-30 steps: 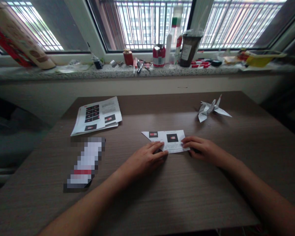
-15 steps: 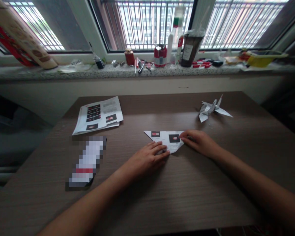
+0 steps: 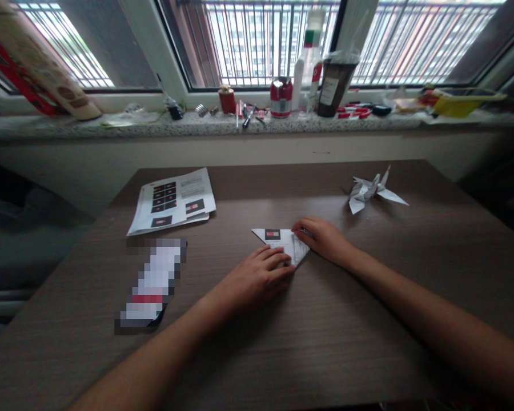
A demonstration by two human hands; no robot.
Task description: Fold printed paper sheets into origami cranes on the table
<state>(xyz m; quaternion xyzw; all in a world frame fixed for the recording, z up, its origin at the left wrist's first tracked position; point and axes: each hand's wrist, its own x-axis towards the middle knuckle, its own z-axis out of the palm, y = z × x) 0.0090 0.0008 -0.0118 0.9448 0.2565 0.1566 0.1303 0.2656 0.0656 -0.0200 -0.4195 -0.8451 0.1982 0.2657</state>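
The wooden table (image 3: 368, 342) fills most of the view, and the paper lies near its middle, right in front of the person. At the table's far left lies a stack of printed sheets (image 3: 173, 200) with black and red blocks. The left hand (image 3: 257, 277) lies flat and open, palm down, fingers stretched out and close together, their tips pressing on the paper's near edge. The right hand (image 3: 319, 240) is loosely curled, its fingertips on the paper's right corner; whether it pinches the sheet or only rests on it cannot be told. The paper (image 3: 282, 242) is white, folded into a flat shape that narrows to a point toward the person, with a small black and red print at its far left and fine text below. A folded paper crane (image 3: 370, 191) stands well apart at the far right.
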